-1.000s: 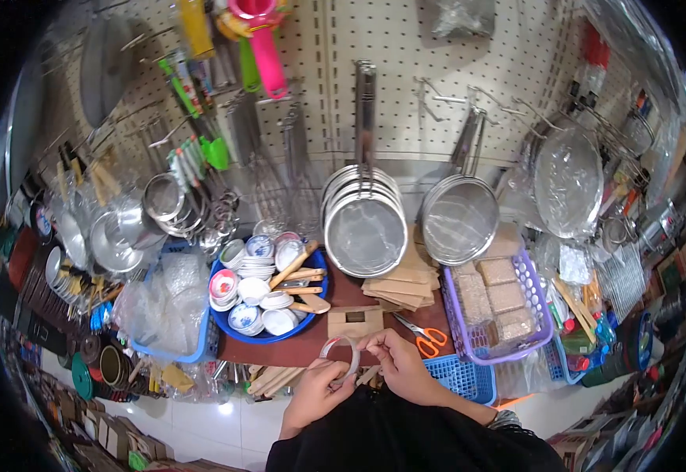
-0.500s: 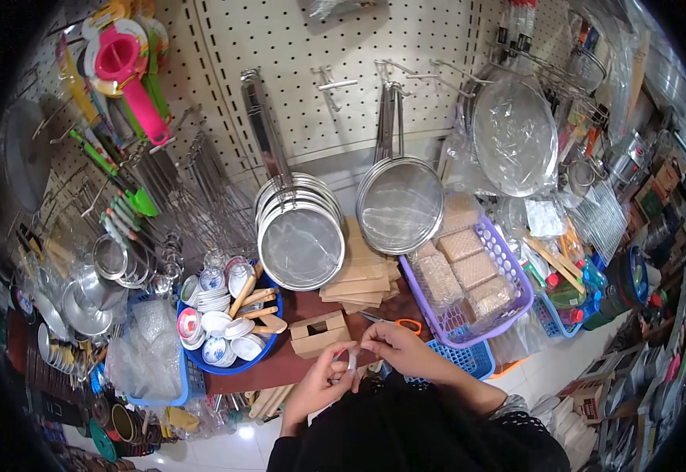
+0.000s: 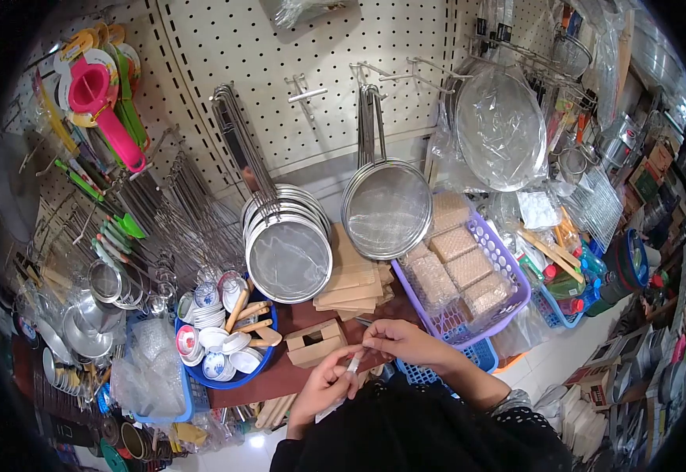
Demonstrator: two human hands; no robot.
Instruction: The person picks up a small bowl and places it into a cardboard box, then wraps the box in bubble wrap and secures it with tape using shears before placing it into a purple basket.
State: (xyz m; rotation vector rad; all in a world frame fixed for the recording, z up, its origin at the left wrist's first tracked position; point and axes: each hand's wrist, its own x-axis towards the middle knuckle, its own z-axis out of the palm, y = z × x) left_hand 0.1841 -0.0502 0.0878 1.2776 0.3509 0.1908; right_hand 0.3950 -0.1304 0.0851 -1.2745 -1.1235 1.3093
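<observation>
Close to my body, both hands meet over the front edge of the dark red table [image 3: 284,317]. My left hand [image 3: 329,387] is closed, its fingers curled round a small whitish strip [image 3: 354,363] whose kind I cannot make out. Beside it my right hand [image 3: 400,343] is pinched at the strip's upper end; what lies between its fingertips is too small to tell. Just beyond my left hand is a small brown cardboard box [image 3: 309,353] with a dark opening in its top. Flat cardboard pieces [image 3: 352,289] are stacked behind it.
Left is a blue basin [image 3: 237,383] with small bowls and wooden-handled tools. A purple basket [image 3: 520,297] of bubble-wrapped boxes stands right, above a blue basket [image 3: 481,358]. Strainers [image 3: 289,256] hang from the pegboard [image 3: 280,39]. A blue basket [image 3: 194,400] holds plastic wrap.
The view has shifted slightly. Both hands stay together at the whitish strip with little movement. The orange scissor handles that showed beyond my right hand are now hidden behind it.
</observation>
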